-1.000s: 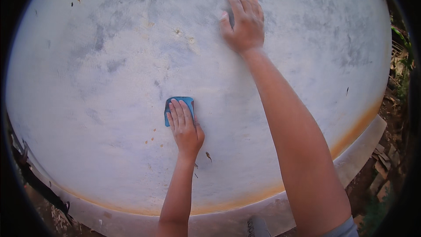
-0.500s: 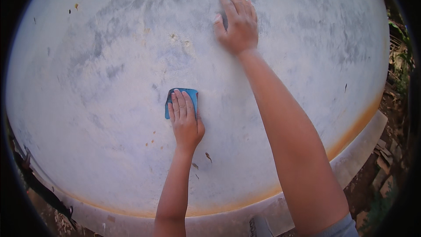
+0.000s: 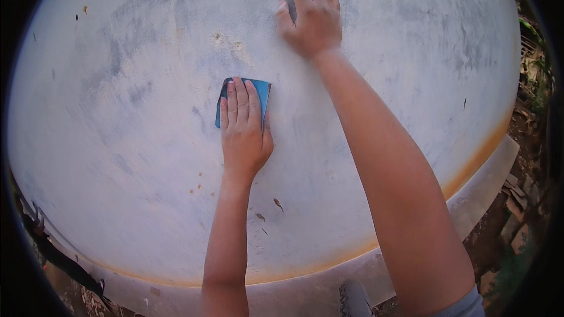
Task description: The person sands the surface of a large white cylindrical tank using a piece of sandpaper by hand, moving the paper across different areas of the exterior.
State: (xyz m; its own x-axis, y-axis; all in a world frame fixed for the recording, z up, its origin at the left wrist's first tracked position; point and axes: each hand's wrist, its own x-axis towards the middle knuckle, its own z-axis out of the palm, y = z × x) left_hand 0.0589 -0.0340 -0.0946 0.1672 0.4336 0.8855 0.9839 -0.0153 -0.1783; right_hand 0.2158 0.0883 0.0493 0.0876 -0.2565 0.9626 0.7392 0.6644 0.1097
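Blue rectangular sheet (image 3: 264,92): just left of centre, on the white, grey-streaked, curved surface (image 3: 147,158)
Left hand (image 3: 244,132): flat over the sheet, holding it
Right hand (image 3: 314,23): upper centre, palm down on the surface, fingers spread

an outdoor spot, a yard or similar open ground, is indicated by the dark brown bare soil (image 3: 490,223), flat brownish broken slabs (image 3: 520,239) and green leafy plants (image 3: 534,30) seen beyond the broad, rounded, grey-white surface (image 3: 147,164).
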